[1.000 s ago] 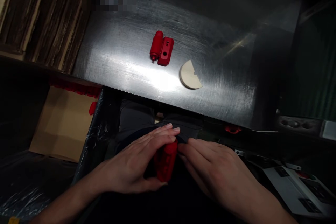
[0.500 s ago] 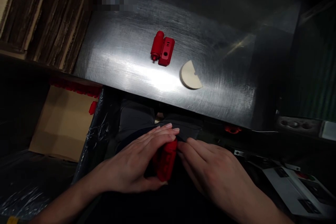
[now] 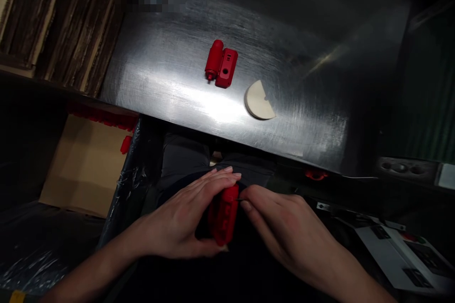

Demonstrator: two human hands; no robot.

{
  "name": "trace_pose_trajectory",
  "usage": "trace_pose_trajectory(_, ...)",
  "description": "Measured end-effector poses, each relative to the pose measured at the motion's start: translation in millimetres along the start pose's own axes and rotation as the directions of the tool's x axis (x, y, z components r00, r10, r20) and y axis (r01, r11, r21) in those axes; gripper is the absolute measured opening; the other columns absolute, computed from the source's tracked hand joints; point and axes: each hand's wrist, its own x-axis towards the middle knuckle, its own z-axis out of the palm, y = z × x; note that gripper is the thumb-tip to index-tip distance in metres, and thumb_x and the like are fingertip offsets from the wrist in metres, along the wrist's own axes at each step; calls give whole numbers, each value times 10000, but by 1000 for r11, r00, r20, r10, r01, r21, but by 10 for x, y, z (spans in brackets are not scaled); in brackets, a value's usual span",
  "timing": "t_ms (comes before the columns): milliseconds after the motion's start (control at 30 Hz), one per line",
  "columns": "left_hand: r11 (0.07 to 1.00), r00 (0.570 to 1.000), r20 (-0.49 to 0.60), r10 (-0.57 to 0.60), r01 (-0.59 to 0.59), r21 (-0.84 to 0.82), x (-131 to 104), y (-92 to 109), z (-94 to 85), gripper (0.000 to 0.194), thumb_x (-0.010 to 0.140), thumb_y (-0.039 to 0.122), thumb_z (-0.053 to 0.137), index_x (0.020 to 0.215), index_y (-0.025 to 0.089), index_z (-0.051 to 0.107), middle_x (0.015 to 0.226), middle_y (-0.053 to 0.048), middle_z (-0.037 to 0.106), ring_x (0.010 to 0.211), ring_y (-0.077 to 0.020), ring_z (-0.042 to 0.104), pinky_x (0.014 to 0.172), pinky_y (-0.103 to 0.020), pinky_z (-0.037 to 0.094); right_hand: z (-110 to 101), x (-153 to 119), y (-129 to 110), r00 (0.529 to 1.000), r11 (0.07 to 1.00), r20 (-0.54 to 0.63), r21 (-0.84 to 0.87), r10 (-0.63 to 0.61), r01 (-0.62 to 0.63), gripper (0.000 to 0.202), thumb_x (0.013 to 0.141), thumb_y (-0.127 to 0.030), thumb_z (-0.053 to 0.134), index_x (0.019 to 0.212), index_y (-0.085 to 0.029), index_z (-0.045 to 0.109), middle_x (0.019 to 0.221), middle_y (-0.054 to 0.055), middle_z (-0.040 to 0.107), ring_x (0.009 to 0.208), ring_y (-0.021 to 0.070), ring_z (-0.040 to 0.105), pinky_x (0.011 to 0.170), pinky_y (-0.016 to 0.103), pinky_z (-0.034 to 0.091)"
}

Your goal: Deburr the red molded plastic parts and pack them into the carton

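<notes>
Low in the view, over my lap, my left hand (image 3: 177,218) wraps round a red plastic part (image 3: 228,215) with slots along its side. Its thumb presses the lower end and the fingers lie over the top. To the right, my right hand (image 3: 284,220) pinches a thin metal tool (image 3: 238,199), whose fine tip meets the upper side of the part. Most of the tool is hidden in the fingers. On the metal table, a red cylinder-shaped piece (image 3: 214,61) lies beside a red block-shaped piece (image 3: 226,68) with a round hole.
A beige half-disc stack (image 3: 259,102) lies on the metal table (image 3: 170,85). Stacked cardboard (image 3: 64,23) stands at the left. Below it, a plastic-lined box holds a cardboard sheet (image 3: 83,165) and several red parts (image 3: 103,117). A grey machine box (image 3: 401,258) sits lower right.
My right hand's fingers have shifted and curled, so the thin tool now shows against the red part. My left hand keeps its grip almost unmoved.
</notes>
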Motion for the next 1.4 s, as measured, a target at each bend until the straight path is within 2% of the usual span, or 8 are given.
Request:
trace_pose_trajectory(333,999,1000,17,-18,18,43,16,12,-12,1050,882,346,854,1673,272,166,1714,-131,414,1623,-295,344,1359,-484,296,35,32,-12,997,989,-63,-142,-49,40,285,1146,-234,372,891,-244,499,765,-52,597,565,115,580,520,293,356)
trace_pose_trajectory(633,999,1000,17,-19,18,52,27,23,-15,1028,892,327,839,1674,267,176,1722,-134,404,1627,-302,333,1357,-495,297,75,15,-57,990,978,-126,-208,-64,37,318,1146,-216,344,871,-240,502,735,-48,598,523,111,559,503,287,350)
trace_pose_trajectory(833,999,1000,20,-9,8,47,33,10,-21,1023,880,331,854,1666,250,204,1710,-139,424,1621,-294,349,1357,-480,300,14,29,-46,1000,988,14,-153,10,-8,236,1136,-236,400,945,-246,539,800,-44,656,550,129,611,516,307,342)
trace_pose_trajectory(1067,999,999,31,-10,9,34,41,18,-38,1015,881,310,853,1666,257,212,1712,-133,422,1619,-301,351,1361,-488,294,-126,72,-33,986,998,151,-14,68,-66,201,1141,-284,404,1038,-277,577,918,-49,713,664,142,660,596,297,391)
trace_pose_trajectory(1400,1000,1000,25,-8,8,22,42,4,-34,1024,880,321,855,1668,261,203,1709,-145,422,1614,-319,360,1351,-514,310,-102,90,-43,983,988,153,100,104,-120,284,1159,-303,347,981,-263,565,882,-45,683,647,125,606,603,283,397)
